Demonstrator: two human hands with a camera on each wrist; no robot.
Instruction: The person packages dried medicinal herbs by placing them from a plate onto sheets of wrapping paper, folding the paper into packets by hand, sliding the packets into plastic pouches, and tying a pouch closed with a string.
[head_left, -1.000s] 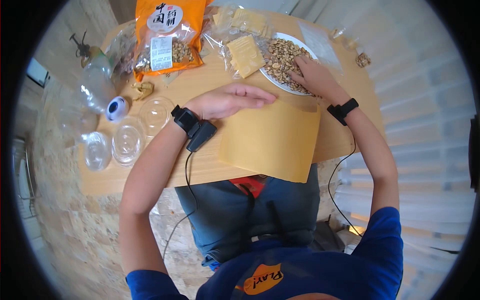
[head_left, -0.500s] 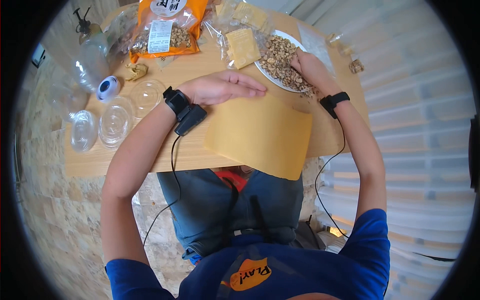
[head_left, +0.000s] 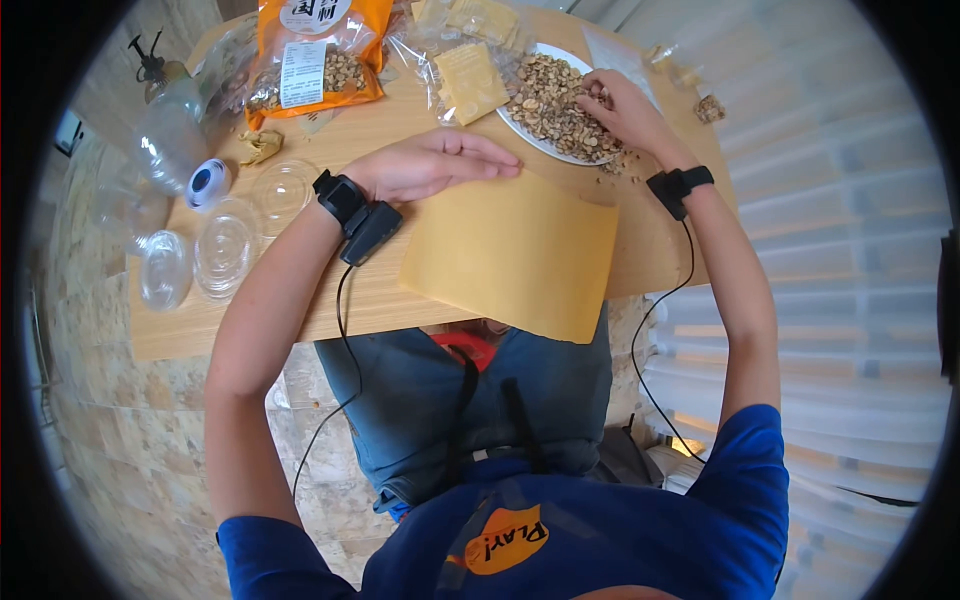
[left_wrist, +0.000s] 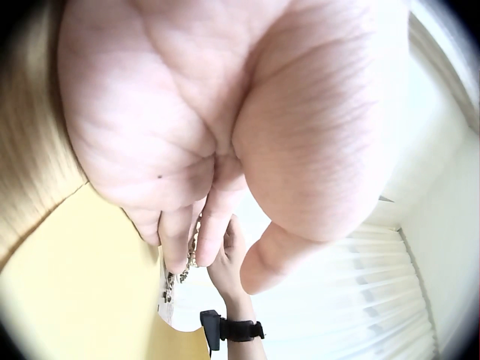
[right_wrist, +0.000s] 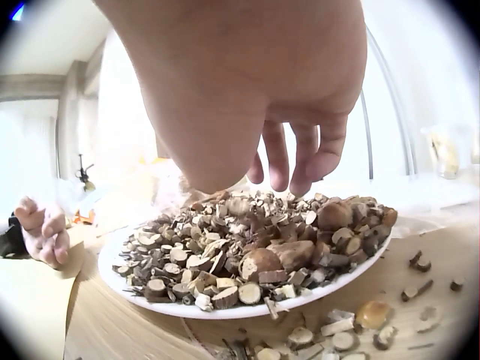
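Observation:
My left hand [head_left: 435,165] lies on its edge at the far side of a sheet of yellow-brown paper [head_left: 515,255], fingers straight and together. In the left wrist view its palm faces the camera, beside the paper. Over a white plate [right_wrist: 199,309] hangs my right hand [head_left: 630,112], its fingers loosely bent downward. The plate carries a heap of dried, sliced brown herb pieces [right_wrist: 225,262]. In the right wrist view the fingertips sit right at the top of the heap, with no piece visible between them. The right thumb's tip is hidden there.
Loose herb pieces [right_wrist: 343,341] lie beside the plate. Yellow packets [head_left: 470,85] and an orange bag of herbs [head_left: 340,80] stand further back. Leftward are clear plastic lids [head_left: 225,250], a roll of tape [head_left: 208,185], a crumpled brown scrap [head_left: 262,147] and a spray bottle [head_left: 152,65].
My right hand first reached into the heap with spread fingers, then bent them, and now hovers over the pieces. The left hand has stayed at the paper's far edge. The head view has shifted slightly.

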